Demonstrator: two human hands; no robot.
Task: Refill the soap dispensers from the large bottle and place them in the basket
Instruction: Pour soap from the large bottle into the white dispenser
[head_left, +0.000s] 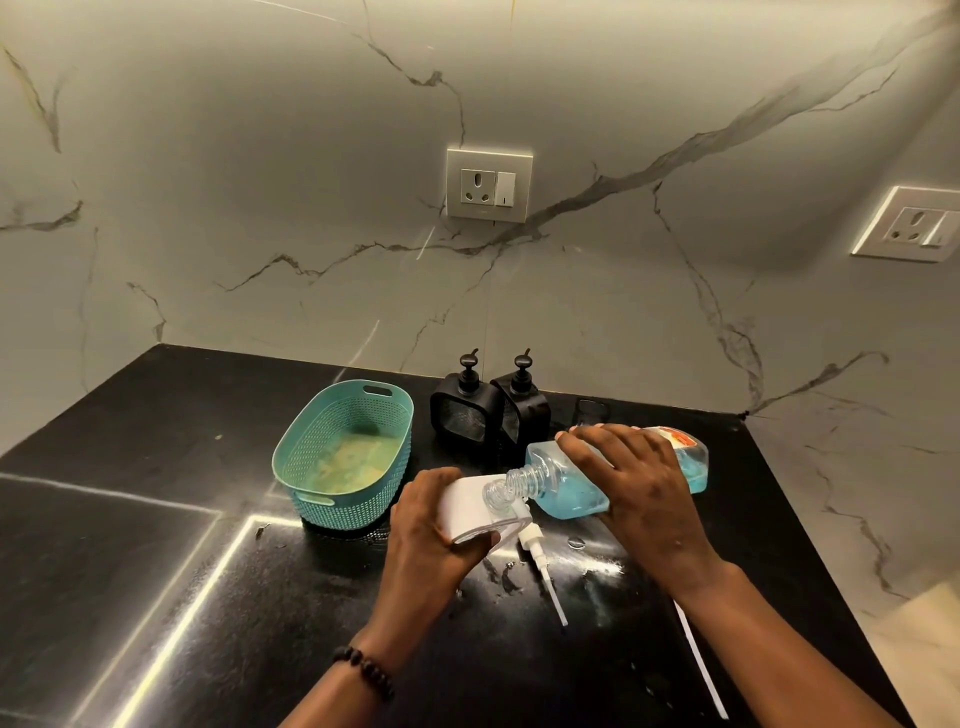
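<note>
My left hand grips a white soap dispenser whose top is open. My right hand holds the large clear bottle of blue soap on its side, its neck tipped into the dispenser's opening. The white pump head with its tube lies on the black counter just below the dispenser. Two black dispensers with pumps fitted stand side by side at the back. The teal basket sits left of them with no dispensers in it.
A small black object lies on the counter behind the bottle. Wet patches and droplets glisten on the counter near the pump. A marble wall with two sockets rises behind. The counter's right edge runs past my right arm.
</note>
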